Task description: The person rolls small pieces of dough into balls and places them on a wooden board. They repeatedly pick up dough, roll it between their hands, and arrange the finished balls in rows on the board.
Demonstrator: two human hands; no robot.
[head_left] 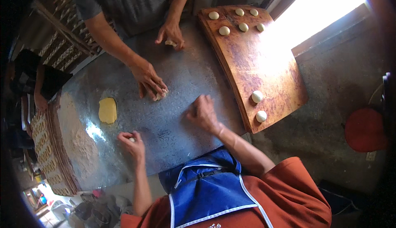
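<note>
Near the table's front edge, my left hand (134, 145) is closed on a small pale dough piece (132, 139), which shows between thumb and fingers. My right hand (203, 113) rests on the grey tabletop (165, 122) with its fingers curled down, slightly blurred. Whatever may lie under that palm is hidden. A flat round of yellow dough (108, 110) lies beyond my left hand. Across from me, a co-worker presses one hand on a pale dough lump (161, 94); the co-worker's other hand has a second dough lump (170, 43) beneath its fingers.
A stack of wooden boards (264, 69) at the right bears several white dough balls (257, 96). Flour (76, 133) is spread over the table's left end. Beyond it, another board holds rows of shaped dough pieces (46, 158), with another person's hand (41, 103) beside it.
</note>
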